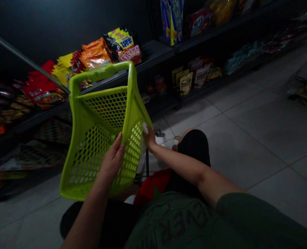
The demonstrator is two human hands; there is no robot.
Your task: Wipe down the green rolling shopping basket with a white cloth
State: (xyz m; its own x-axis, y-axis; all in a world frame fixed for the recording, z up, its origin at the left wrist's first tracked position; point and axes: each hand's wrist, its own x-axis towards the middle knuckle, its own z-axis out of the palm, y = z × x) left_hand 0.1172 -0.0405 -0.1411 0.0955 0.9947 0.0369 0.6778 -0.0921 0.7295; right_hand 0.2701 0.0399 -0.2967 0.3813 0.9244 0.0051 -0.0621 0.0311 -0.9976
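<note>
A lime-green shopping basket point(132, 81) with latticed walls stands tilted in front of me, its open top toward me. My left hand point(113, 159) grips its near rim, the fingers lying against the wall. Outside the same wall, my right hand point(150, 139) presses a white cloth point(143, 140) to the lattice. The cloth is partly hidden behind the fingers. From the basket's upper left corner a thin metal rod point(28, 58) slants up and away. A dark post shows below the basket near my right hand.
Dark shelves point(158, 52) run behind the basket, holding red snack bags point(43, 86), orange packets point(96, 53) and tall blue boxes point(172, 20). Small yellow pouches point(186, 83) sit on the lower shelf. My bent knee point(195, 145) is right of the basket, over a tiled floor point(246, 138).
</note>
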